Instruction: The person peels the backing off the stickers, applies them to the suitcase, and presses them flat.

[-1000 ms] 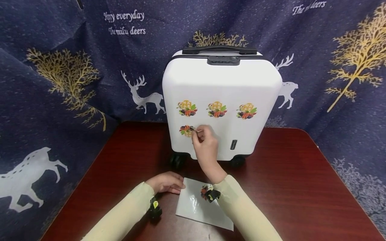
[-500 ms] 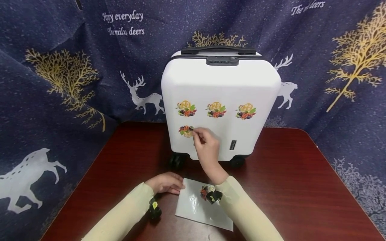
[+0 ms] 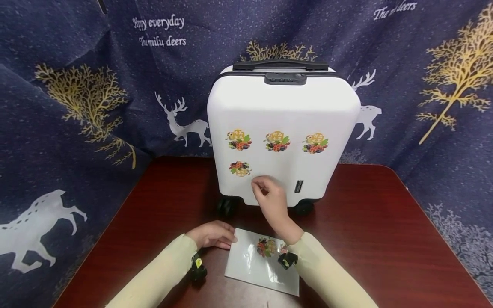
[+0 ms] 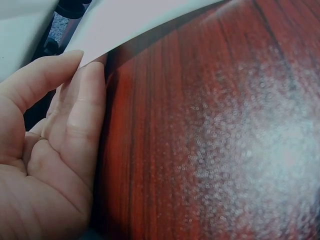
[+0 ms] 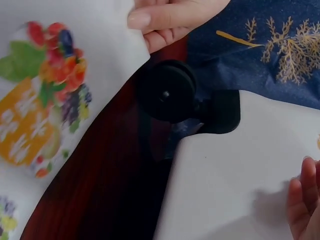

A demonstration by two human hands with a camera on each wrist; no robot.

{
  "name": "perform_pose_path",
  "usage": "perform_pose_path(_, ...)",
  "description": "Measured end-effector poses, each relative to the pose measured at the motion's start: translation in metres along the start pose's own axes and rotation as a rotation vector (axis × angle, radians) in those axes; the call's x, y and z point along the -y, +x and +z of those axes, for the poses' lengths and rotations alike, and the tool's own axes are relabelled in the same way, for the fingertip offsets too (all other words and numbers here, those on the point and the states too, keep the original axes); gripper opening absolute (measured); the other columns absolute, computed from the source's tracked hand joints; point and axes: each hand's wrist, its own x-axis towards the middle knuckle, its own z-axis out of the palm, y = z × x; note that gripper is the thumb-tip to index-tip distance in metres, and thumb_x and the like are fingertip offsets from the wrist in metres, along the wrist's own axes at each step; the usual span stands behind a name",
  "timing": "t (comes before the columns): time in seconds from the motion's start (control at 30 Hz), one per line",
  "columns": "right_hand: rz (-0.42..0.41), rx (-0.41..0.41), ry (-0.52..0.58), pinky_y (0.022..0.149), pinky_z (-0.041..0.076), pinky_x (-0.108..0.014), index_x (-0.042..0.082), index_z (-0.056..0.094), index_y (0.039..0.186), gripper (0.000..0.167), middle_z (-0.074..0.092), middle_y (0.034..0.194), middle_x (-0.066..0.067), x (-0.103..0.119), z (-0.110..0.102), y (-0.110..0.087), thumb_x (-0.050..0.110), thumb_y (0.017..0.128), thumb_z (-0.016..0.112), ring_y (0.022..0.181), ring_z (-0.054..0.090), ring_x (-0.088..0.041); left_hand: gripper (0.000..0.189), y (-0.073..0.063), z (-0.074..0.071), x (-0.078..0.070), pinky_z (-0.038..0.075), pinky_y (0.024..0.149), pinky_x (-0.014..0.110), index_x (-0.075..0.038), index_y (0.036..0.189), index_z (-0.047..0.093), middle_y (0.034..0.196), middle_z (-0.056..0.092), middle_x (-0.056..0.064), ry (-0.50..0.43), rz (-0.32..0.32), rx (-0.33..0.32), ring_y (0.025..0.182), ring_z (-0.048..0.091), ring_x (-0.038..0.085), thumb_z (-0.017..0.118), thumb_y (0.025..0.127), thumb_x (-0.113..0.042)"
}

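Observation:
A white suitcase [image 3: 285,102] stands upright with three fruit stickers in a row, such as the middle sticker [image 3: 277,141]. Below the left one sits a fourth sticker [image 3: 240,168], its fruit side up, reversed from the others. Just right of and below it is my right hand [image 3: 273,201], fingers loosely bent close to the suitcase front, nothing visible in them. My left hand [image 3: 213,234] pinches the corner of a white sticker sheet [image 3: 246,271] between thumb and fingers. That sheet bears a fruit sticker [image 5: 55,85], with part of another below it in the right wrist view.
The suitcase has black wheels [image 3: 226,206], a top handle [image 3: 280,64] and a small dark label [image 3: 298,186]. It stands on a reddish-brown table [image 3: 377,222]. Behind hangs a dark blue cloth [image 3: 185,68] printed with deer and gold trees.
My right hand has come off the fourth sticker and moved down and right, so that sticker shows whole. More of the sheet's sticker shows. My left hand keeps its hold.

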Motion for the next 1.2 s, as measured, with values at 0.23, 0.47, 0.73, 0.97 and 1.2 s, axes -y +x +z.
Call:
perform_pose_path(0.23, 0.051, 0.089, 0.010, 0.063, 0.053, -0.024, 0.002, 0.073, 0.100, 0.009, 0.073, 0.087, -0.013, 0.003, -0.023, -0.006, 0.004, 0.092, 0.073, 0.068, 0.064, -0.020, 0.019, 0.001, 0.001, -0.001, 0.063, 0.080, 0.029, 0.004, 0.108, 0.064, 0.087, 0.067, 0.002, -0.002, 0.008, 0.004, 0.078, 0.067, 0.010, 0.069, 0.090, -0.001)
perform_pose_path(0.47, 0.132, 0.247, -0.002, 0.065, 0.052, -0.022, 0.001, 0.071, 0.105, 0.014, 0.071, 0.092, -0.012, 0.003, -0.044, -0.013, 0.004, 0.092, 0.072, 0.076, 0.062, -0.016, 0.024, 0.000, 0.001, -0.001, 0.063, 0.080, 0.029, 0.008, 0.113, 0.064, 0.088, 0.067, 0.003, 0.016, 0.017, 0.013, 0.079, 0.067, 0.010, 0.068, 0.091, -0.001)
perform_pose_path(0.73, 0.247, 0.527, -0.036, 0.076, 0.053, -0.025, 0.002, 0.072, 0.109, 0.015, 0.071, 0.107, -0.012, -0.013, -0.054, -0.016, 0.010, 0.098, 0.066, 0.088, 0.062, -0.015, 0.030, 0.000, -0.001, 0.001, 0.063, 0.086, 0.035, 0.010, 0.120, 0.063, 0.094, 0.071, 0.005, 0.041, 0.021, -0.003, 0.083, 0.069, 0.012, 0.069, 0.092, -0.001)
perform_pose_path(0.97, 0.297, 0.748, 0.001, 0.086, 0.054, -0.030, 0.001, 0.069, 0.114, 0.024, 0.072, 0.109, -0.012, -0.039, -0.060, -0.028, 0.019, 0.100, 0.064, 0.102, 0.066, -0.022, 0.028, 0.001, 0.000, 0.003, 0.063, 0.086, 0.035, 0.009, 0.118, 0.063, 0.091, 0.070, 0.003, 0.030, 0.026, 0.005, 0.082, 0.068, 0.012, 0.068, 0.092, 0.000)
perform_pose_path(1.2, 0.301, 0.950, 0.033, 0.088, 0.054, -0.031, 0.002, 0.066, 0.114, 0.025, 0.072, 0.110, -0.013, -0.063, -0.062, -0.037, 0.021, 0.098, 0.067, 0.104, 0.066, -0.019, 0.028, 0.001, 0.000, 0.003, 0.063, 0.087, 0.036, 0.009, 0.118, 0.063, 0.090, 0.070, 0.003, 0.035, 0.027, 0.008, 0.082, 0.068, 0.012, 0.069, 0.092, -0.001)
